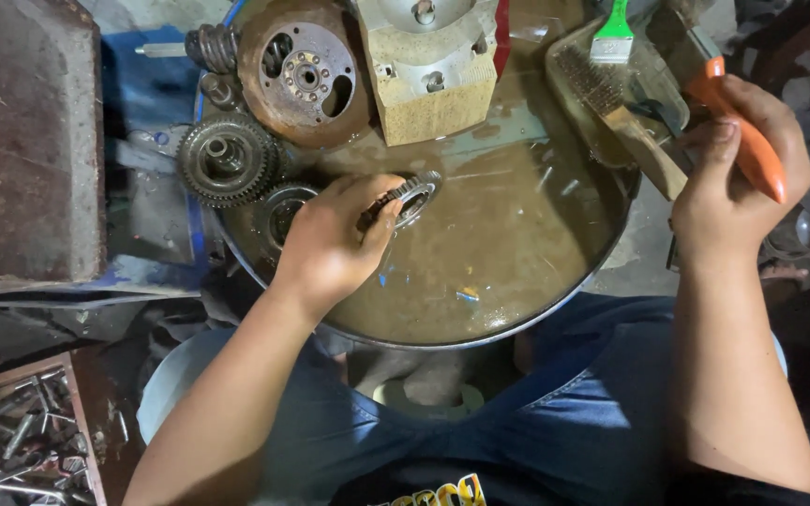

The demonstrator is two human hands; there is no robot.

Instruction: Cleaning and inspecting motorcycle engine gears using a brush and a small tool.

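Both hands grip: left (330,245) a gear (412,195) in the oily basin (517,319), right (738,169) an orange-handled tool (752,145).

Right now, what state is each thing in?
Left hand: fingers gripping small gear, tilted in the basin liquid.
Right hand: closed on orange-handled tool.
Round basin: holds murky brown liquid.
Large gear: lying flat at basin's edge.
Wire brush: resting in tray.

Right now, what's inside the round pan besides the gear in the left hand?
The round pan holds murky brown liquid. The left hand dips a gear into it; a second gear lies half sunk beside it. The bottom is hidden by the liquid.
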